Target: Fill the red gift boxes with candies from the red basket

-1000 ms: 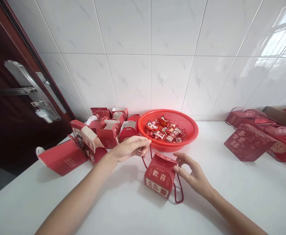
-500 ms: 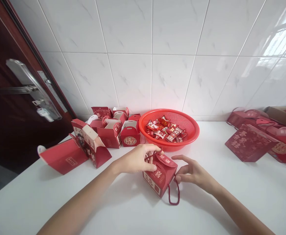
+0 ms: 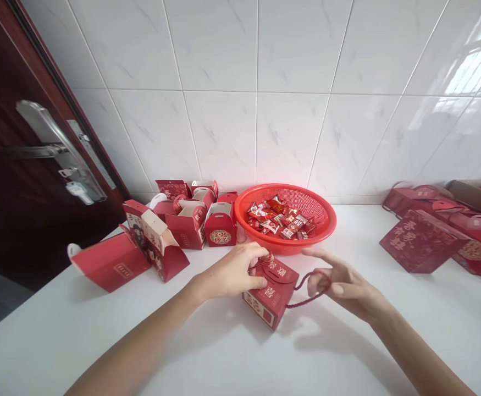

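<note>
A closed red gift box (image 3: 271,291) with white characters and cord handles stands on the white table in front of me. My left hand (image 3: 242,269) is closed on its left top side, thumb on the lid and fingers by the cord there. To the right of the box, my right hand (image 3: 343,283) pinches the dark red cord handle (image 3: 306,301) and holds it stretched out from the box. Its index finger points away to the left. Just behind the box sits a red plastic basket (image 3: 326,225) with wrapped candies (image 3: 279,217) in it.
Several open red boxes (image 3: 186,225) are grouped at the back left, with a tilted box (image 3: 155,239) and a red box (image 3: 110,261) nearer. More red boxes (image 3: 425,242) lie at the right. A tiled wall (image 3: 219,137) and a door (image 3: 1,165) border the table.
My right hand has lifted the hanging cord handle and drawn it up and to the right. My left hand stays on the box, which has barely shifted.
</note>
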Demonstrator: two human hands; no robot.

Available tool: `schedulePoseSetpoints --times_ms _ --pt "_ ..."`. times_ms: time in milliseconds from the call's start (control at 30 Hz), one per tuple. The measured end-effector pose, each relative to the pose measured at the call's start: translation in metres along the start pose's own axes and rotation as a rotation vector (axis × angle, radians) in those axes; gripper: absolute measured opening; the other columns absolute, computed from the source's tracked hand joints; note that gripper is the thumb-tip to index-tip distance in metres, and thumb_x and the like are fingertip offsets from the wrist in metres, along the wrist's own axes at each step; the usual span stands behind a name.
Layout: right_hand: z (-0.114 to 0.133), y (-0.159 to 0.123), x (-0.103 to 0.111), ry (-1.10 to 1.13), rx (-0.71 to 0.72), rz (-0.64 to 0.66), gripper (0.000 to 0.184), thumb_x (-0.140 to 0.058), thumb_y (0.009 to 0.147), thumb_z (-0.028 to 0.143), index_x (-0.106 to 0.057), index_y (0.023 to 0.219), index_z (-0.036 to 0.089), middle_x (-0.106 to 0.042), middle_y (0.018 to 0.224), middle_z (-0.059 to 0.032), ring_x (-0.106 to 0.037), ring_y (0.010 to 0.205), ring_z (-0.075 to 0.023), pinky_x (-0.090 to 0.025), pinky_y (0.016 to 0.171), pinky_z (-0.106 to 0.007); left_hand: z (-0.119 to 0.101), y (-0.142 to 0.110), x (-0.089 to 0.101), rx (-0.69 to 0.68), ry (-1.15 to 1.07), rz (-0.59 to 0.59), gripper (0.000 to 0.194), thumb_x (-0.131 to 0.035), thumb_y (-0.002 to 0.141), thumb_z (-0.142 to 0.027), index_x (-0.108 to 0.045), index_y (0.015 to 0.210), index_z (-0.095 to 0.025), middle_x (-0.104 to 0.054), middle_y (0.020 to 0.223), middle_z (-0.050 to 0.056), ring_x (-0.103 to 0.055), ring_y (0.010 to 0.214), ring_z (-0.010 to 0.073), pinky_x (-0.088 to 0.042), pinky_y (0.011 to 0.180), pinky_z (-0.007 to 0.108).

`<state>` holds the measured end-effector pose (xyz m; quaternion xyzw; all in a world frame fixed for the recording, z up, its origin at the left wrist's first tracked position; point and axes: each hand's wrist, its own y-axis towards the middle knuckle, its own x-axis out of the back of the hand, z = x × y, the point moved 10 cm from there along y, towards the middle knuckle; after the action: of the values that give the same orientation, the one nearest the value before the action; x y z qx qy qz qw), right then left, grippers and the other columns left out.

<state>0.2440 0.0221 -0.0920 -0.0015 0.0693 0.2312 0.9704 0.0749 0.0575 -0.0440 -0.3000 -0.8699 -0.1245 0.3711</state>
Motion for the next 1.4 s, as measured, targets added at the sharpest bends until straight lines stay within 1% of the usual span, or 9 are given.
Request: schedulePoseSetpoints --times_ms 133,300,400,533,767,900,1033,1233,1400 --pt "0.033 -0.001 0.001 0.017 0.130 0.008 0.073 -0.079 0.071 0.059 -0.060 0.135 0.029 -0.076 0.102 -0.0101 -0.072 0.090 -0.0287 -0.053 0.091 -0.051 -0.002 -0.001 0.000 -0.005 0.011 -0.023 0.019 -0.072 0.073 -0.020 -0.064 0.090 -0.018 -0.062 0.094 0.003 -0.055 0.082 0.0190 -0.042 0.071 0.028" --pt "0.057 0.013 -0.027 -0.136 0.069 0.092 0.054 -0.078 0.079 0.049 -0.065 0.126 0.027 -0.074 0.116 -0.0115 -0.070 0.108 -0.0308 -0.054 0.096 -0.051 -0.001 -0.004 0.004 0.041 -0.101 -0.059 0.027 -0.073 0.077 -0.028 -0.065 0.100 -0.018 -0.063 0.088 0.001 -0.057 0.078 0.0184 -0.044 0.069 0.029" --pt "0.070 0.026 -0.042 -0.272 0.046 0.100 0.040 -0.074 0.086 0.041 -0.067 0.122 0.025 -0.076 0.109 -0.0082 -0.071 0.103 -0.0259 -0.057 0.090 -0.044 -0.006 -0.006 0.006 0.040 -0.344 -0.024 0.033 -0.066 0.086 -0.035 -0.065 0.115 -0.018 -0.069 0.095 0.004 -0.063 0.086 0.0203 -0.050 0.078 0.032" --pt "0.086 0.045 -0.050 -0.447 0.092 0.051 0.036 -0.069 0.090 0.040 -0.065 0.121 0.022 -0.077 0.097 -0.0064 -0.073 0.094 -0.0251 -0.058 0.083 -0.042 -0.018 -0.011 0.009 -0.022 -0.616 0.044 0.034 -0.055 0.093 -0.029 -0.067 0.123 -0.019 -0.070 0.118 0.007 -0.064 0.108 0.0236 -0.051 0.098 0.037" --pt "0.093 0.064 -0.058 -0.558 0.133 -0.084 0.034 -0.070 0.085 0.030 -0.065 0.116 0.019 -0.072 0.076 -0.0024 -0.072 0.075 -0.0233 -0.056 0.065 -0.036 -0.012 -0.016 0.009 -0.007 -0.673 -0.015 0.047 -0.047 0.098 -0.022 -0.055 0.144 -0.022 -0.069 0.128 0.006 -0.065 0.114 0.0247 -0.051 0.104 0.040" --pt "0.096 0.066 -0.061 -0.511 0.160 -0.204 0.029 -0.070 0.079 0.023 -0.067 0.108 0.018 -0.069 0.071 -0.0001 -0.068 0.067 -0.0190 -0.052 0.060 -0.031 -0.011 -0.017 0.009 0.005 -0.677 -0.134 0.057 -0.059 0.095 -0.024 -0.047 0.151 -0.022 -0.058 0.147 0.010 -0.060 0.128 0.0291 -0.053 0.106 0.041" --pt "0.091 0.065 -0.062 -0.384 0.152 -0.261 0.029 -0.070 0.078 0.023 -0.067 0.106 0.018 -0.065 0.061 0.0023 -0.064 0.061 -0.0170 -0.049 0.056 -0.029 -0.021 -0.017 0.005 -0.066 -0.670 -0.166 0.055 -0.061 0.096 -0.024 -0.049 0.149 -0.025 -0.060 0.145 0.009 -0.058 0.133 0.0303 -0.056 0.103 0.040" --pt "0.092 0.054 -0.053 -0.247 0.170 -0.309 0.024 -0.072 0.072 0.023 -0.071 0.095 0.017 -0.072 0.071 -0.0022 -0.069 0.068 -0.0189 -0.054 0.065 -0.032 -0.036 -0.019 0.000 -0.143 -0.762 -0.114 0.055 -0.064 0.096 -0.026 -0.049 0.149 -0.026 -0.059 0.148 0.007 -0.054 0.138 0.0285 -0.053 0.109 0.039" --pt "0.120 0.030 -0.010 -0.177 0.304 -0.482 0.017 -0.078 0.068 0.023 -0.073 0.083 0.018 -0.075 0.074 -0.0025 -0.067 0.067 -0.0145 -0.052 0.064 -0.027 -0.042 -0.022 0.014 -0.220 -0.710 -0.150 0.044 -0.067 0.092 -0.025 -0.062 0.136 -0.023 -0.062 0.144 0.006 -0.055 0.137 0.0251 -0.046 0.116 0.037"
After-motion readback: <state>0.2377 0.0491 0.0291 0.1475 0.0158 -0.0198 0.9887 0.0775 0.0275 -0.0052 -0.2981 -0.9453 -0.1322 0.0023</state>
